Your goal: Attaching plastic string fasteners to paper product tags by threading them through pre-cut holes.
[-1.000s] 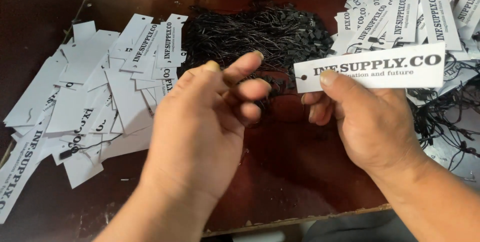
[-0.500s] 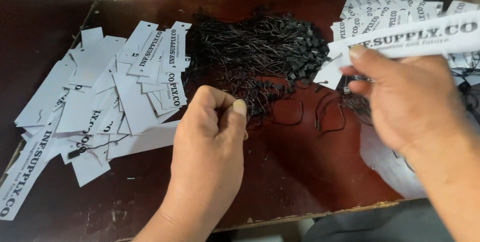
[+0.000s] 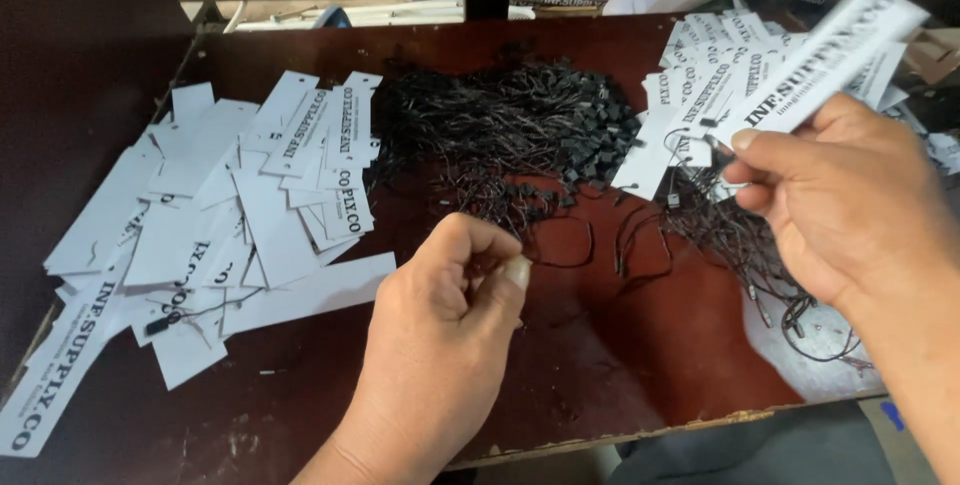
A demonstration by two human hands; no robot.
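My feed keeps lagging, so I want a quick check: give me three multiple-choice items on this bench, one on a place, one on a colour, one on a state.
1. Where does the tangled heap of thin cords lie?
A. middle back of the brown wooden table
B. front left corner
C. on the floor

2. What colour are the cords?
A. white
B. black
C. red

3. What is the right hand doing?
A. lying flat and empty
B. gripping a white rectangular paper tag
C. holding scissors

Answers: 1 A, the heap sits between the two spreads of tags; 2 B, they look black against the table; 3 B, thumb and fingers pinch the tag's lower end.
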